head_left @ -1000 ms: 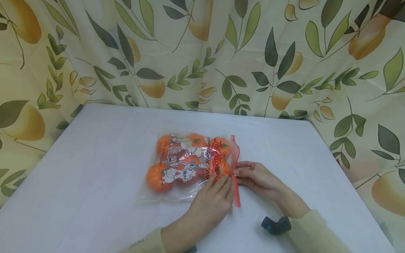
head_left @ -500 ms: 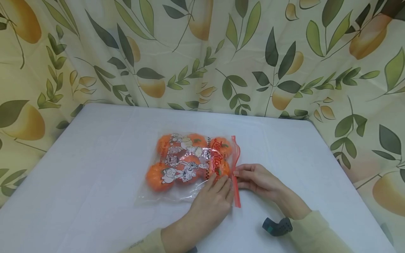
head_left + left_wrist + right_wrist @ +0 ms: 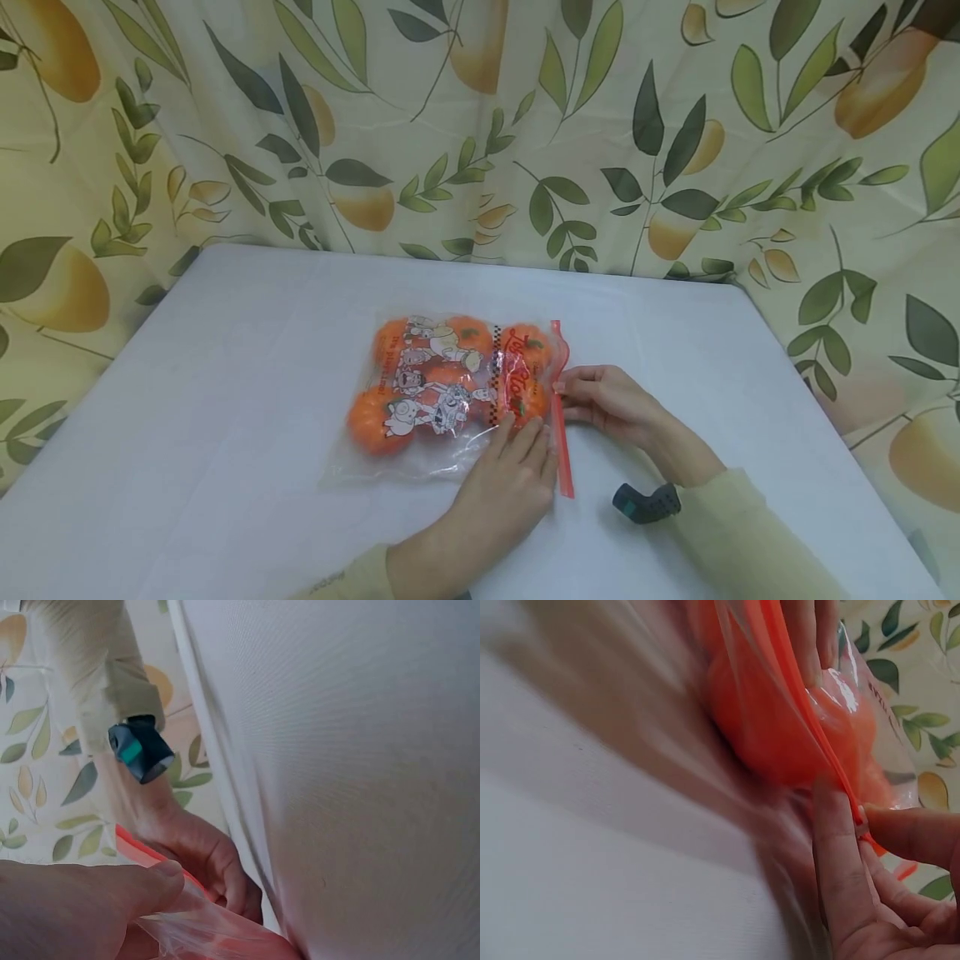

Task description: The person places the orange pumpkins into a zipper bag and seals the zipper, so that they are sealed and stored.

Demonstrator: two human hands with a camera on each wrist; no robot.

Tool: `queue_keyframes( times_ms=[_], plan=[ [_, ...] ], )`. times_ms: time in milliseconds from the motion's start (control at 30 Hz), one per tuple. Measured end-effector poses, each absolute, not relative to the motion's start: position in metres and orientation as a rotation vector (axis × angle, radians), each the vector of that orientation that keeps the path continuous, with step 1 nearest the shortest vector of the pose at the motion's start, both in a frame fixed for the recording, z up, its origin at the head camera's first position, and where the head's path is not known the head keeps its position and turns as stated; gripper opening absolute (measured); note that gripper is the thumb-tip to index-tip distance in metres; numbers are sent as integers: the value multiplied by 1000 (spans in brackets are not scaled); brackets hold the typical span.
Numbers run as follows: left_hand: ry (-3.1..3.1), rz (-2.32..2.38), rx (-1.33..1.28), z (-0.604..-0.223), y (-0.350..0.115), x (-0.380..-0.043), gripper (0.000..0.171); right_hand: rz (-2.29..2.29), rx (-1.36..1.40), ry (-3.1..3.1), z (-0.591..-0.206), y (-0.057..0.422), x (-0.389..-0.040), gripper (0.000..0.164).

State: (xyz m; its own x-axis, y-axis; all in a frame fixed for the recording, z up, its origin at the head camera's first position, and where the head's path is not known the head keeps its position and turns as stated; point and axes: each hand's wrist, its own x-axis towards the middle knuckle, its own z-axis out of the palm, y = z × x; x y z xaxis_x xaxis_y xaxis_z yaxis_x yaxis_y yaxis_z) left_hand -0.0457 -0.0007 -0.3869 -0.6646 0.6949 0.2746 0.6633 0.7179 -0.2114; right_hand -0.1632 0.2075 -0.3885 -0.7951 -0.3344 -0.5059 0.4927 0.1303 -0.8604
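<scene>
A clear zip bag (image 3: 442,460) with a red zip strip (image 3: 564,454) lies on the white table. Inside are several orange pumpkin-like things (image 3: 378,421) with green stems; cartoon figures and red lettering are printed on the plastic. My left hand (image 3: 506,483) lies over the bag's near right corner. In the left wrist view its thumb (image 3: 161,883) and a finger pinch the plastic beside the strip. Along the strip's middle, my right hand (image 3: 618,408) pinches a small pale slider (image 3: 861,821) between thumb and forefinger, as the right wrist view shows.
The white-covered table (image 3: 225,350) reaches out on all sides of the bag. Behind it hangs a curtain (image 3: 480,125) printed with fruit and leaves. A dark wrist camera (image 3: 647,503) sticks out from the right sleeve.
My right hand has moved a little way up the zip strip, away from me, in the last half second. The left hand and the bag have hardly moved.
</scene>
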Motion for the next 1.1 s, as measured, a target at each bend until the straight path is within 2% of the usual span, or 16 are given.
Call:
queue_keyframes(
  times_ms=[267, 533, 1100],
  plan=[
    [-2575, 127, -1059, -387, -1, -46, 33, -1692, 151, 1853, -384, 206, -178, 48],
    [-2647, 93, -1117, -383, -3, -47, 41, -1671, 175, 1889, -382, 205, -191, 48],
    [-2646, 94, -1143, -384, -3, -48, 41, -1551, 173, 2052, -379, 205, -221, 47]
  ],
)
